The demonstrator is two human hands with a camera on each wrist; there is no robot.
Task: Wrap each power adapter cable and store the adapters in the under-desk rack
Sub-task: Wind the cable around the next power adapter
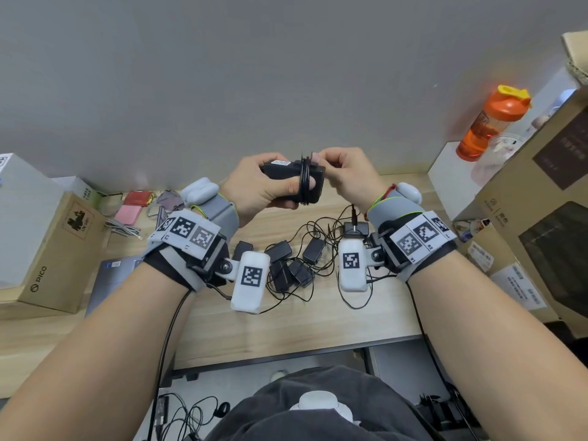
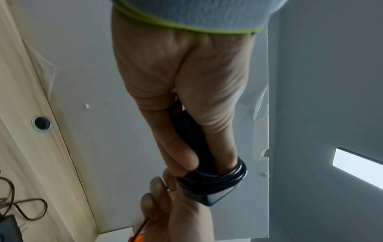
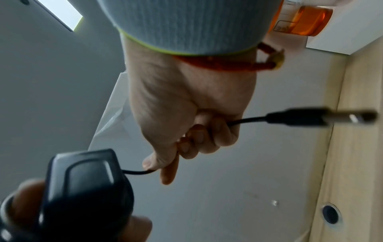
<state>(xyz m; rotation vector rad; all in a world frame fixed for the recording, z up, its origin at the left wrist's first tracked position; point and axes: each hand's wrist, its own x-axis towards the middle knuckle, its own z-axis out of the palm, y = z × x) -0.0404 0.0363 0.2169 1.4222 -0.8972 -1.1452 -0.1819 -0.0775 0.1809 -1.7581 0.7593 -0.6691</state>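
Observation:
My left hand [image 1: 270, 186] grips a black power adapter [image 1: 294, 178] above the desk, thumb over the coils of its cable [image 1: 305, 183] wound round its body. My right hand [image 1: 346, 175] pinches the free end of that cable just right of the adapter. In the right wrist view the cable [image 3: 134, 172] runs from the adapter [image 3: 85, 183] through my curled fingers [image 3: 199, 139], and its barrel plug [image 3: 321, 118] sticks out past them. The left wrist view shows the coils [image 2: 217, 178] round the adapter [image 2: 207, 196]. Several more black adapters [image 1: 292, 262] lie tangled on the desk.
The wooden desk [image 1: 286, 326] carries cardboard boxes at left [image 1: 54, 249] and right [image 1: 541, 198], an orange bottle [image 1: 490, 122], a laptop [image 1: 108, 281] and small pink and red items [image 1: 130, 208]. A grey wall stands behind. Under the desk edge lie loose cables [image 1: 187, 412].

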